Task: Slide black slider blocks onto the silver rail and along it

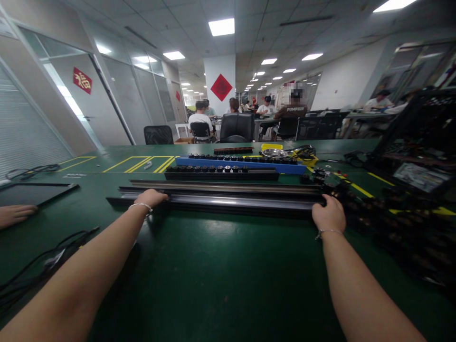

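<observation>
Across the green table lies a long black rail (231, 203) with a shiny lengthwise groove. My left hand (151, 198) is closed over it left of its middle, the thumb pointing right along the near side. At the right end my right hand (329, 213) grips the same rail, with the fingertips hidden behind it. Just beyond and parallel runs a second long black rail (228, 187). Farther back are a shorter black strip carrying a row of small round parts (221, 175) and a blue strip (242, 164) with a similar row on top.
At the left edge another person's hand (16, 214) rests beside a flat black panel (39, 192). Cables (53, 256) lie at lower left. Many dark small parts (402, 228) are heaped at right. A metal bowl (275, 153) stands at the back, and people sit beyond the table (213, 275).
</observation>
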A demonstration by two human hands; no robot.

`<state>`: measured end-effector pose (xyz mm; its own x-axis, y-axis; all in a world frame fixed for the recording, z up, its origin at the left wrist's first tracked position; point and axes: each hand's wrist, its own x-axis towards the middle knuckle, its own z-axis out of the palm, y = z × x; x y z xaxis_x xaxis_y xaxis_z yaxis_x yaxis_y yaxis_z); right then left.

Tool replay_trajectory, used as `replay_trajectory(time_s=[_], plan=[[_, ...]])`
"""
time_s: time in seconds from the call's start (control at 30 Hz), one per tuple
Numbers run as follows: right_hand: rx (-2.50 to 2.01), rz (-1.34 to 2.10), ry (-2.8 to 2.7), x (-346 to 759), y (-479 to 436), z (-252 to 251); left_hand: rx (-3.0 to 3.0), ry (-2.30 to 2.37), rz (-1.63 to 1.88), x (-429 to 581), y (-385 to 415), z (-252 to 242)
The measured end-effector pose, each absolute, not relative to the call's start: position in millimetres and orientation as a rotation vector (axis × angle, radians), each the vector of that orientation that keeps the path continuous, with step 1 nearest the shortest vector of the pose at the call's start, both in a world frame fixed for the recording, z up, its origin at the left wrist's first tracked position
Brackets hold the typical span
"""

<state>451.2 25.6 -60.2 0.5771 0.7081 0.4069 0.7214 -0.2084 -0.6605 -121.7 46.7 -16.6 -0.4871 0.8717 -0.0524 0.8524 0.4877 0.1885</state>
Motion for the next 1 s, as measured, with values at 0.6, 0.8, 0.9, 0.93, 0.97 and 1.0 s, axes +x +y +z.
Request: replay_trajectory(time_s=[0.6, 0.8, 0.9, 0.93, 0.97, 1.0], plan=[[-1.968, 0.020, -1.150, 450.1, 24.4, -56.3, 1.372, 2.645, 0.193, -69.9, 33.7, -5.0], [-1.939, 0.006, -1.146, 450.3, 25.4, -58.6, 1.378, 2.648, 0.227, -64.9, 33.0, -6.2], [-1.948, 0.019, -1.137, 449.8, 25.0, -58.0, 1.377, 2.672, 0.258, -62.2, 33.0, -8.7], [-1.957, 0.027, -1.137, 449.6, 24.7, -57.5, 1.373, 2.675, 0.267, -60.8, 32.6, -9.2], [-1.965, 0.035, -1.138, 449.4, 24.4, -56.8, 1.369, 2.676, 0.274, -58.9, 31.9, -9.5], [-1.970, 0.041, -1.140, 449.3, 24.1, -56.1, 1.360, 2.681, 0.281, -56.7, 31.0, -9.5]])
